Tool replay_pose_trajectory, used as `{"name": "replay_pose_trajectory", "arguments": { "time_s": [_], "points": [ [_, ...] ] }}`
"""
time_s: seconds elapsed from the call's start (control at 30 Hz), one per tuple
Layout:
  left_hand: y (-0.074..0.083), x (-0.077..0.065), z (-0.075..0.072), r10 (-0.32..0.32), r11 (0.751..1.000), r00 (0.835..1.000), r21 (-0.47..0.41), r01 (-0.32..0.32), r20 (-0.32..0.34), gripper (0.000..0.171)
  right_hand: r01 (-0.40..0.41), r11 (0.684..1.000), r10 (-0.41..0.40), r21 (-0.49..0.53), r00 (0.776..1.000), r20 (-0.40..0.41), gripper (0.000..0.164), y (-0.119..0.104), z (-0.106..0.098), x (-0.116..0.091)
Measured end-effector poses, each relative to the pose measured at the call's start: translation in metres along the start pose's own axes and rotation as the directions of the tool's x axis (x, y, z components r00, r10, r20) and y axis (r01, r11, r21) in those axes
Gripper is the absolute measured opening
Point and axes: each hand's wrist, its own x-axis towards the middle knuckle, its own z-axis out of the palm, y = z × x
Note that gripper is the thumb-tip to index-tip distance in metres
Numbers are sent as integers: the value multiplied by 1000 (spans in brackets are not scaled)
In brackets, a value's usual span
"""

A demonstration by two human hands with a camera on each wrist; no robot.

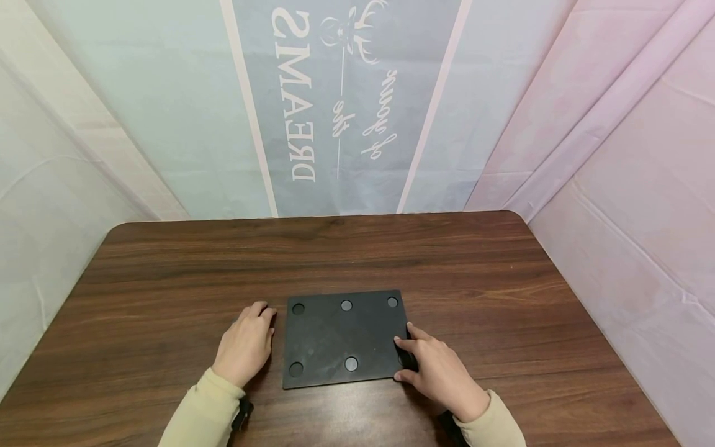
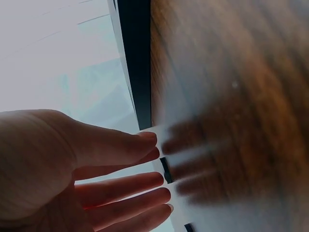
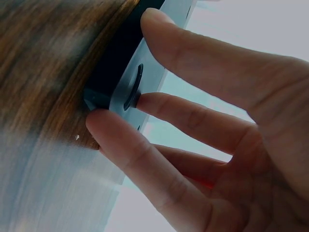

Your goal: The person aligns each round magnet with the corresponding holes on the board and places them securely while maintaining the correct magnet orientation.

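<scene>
A black rectangular board (image 1: 329,338) lies flat on the table, with round recesses along its far and near edges. Grey discs show in some recesses: far middle (image 1: 346,305), far right (image 1: 393,302) and near middle (image 1: 351,364). The two left recesses look dark. My left hand (image 1: 246,344) is just off the board's left edge, fingers loosely extended and holding nothing. At the near right corner, my right hand (image 1: 441,369) touches the board with spread fingers. One fingertip meets a round recess (image 3: 134,87) there, another the corner. That recess is mostly covered in the head view.
The brown wood-grain table (image 1: 167,267) has rounded far corners. A printed cloth (image 1: 346,124) hangs behind it, and pale cloth walls (image 1: 631,186) close in both sides. Black bands sit at the wrists, by the light sleeves (image 1: 203,413).
</scene>
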Motion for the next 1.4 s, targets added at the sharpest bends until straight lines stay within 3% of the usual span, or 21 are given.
{"name": "replay_pose_trajectory", "arguments": {
  "time_s": [1.4],
  "points": [
    [-4, 14, -6, -31, 999, 999, -44, 32, 21, 16, -6, 1000, 6, -3, 1000, 9, 53, -4, -4, 3]
  ]
}}
